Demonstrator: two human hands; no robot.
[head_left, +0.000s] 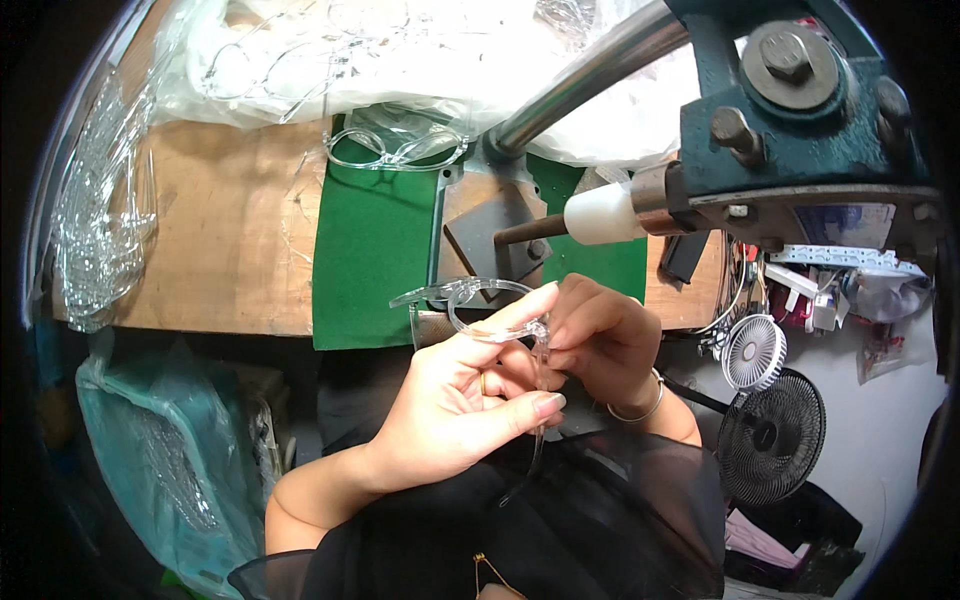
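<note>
Holds a clear spectacle frame (455, 291) over the near edge of the green mat (370, 270), raised off the bench (230, 230), perhaps for easier access from both sides. Supports it with the left hand (455, 400), loosely curled, index finger along the rim and thumb spread well apart near the downward-hanging temple; probably cradles rather than squeezes, to spare the thin plastic and leave the hinge corner exposed. Meets that corner with the right hand (608, 340), nearly closed, thumb and fingertips bunched in a small pinch, seemingly for fine control. Cannot tell the exact pinch point, hidden behind the fingers. Points the far end of the frame leftward, likely out of the fingers' way. Beyond, at the mat's far edge, a second clear frame (400, 160); farther back, more clear frames on white plastic sheeting (290, 95), presumably as protection against scratches. Near the mat's middle, a dark metal plate (515, 255) beneath a white-sleeved rod (605, 212), apart from both hands.
</note>
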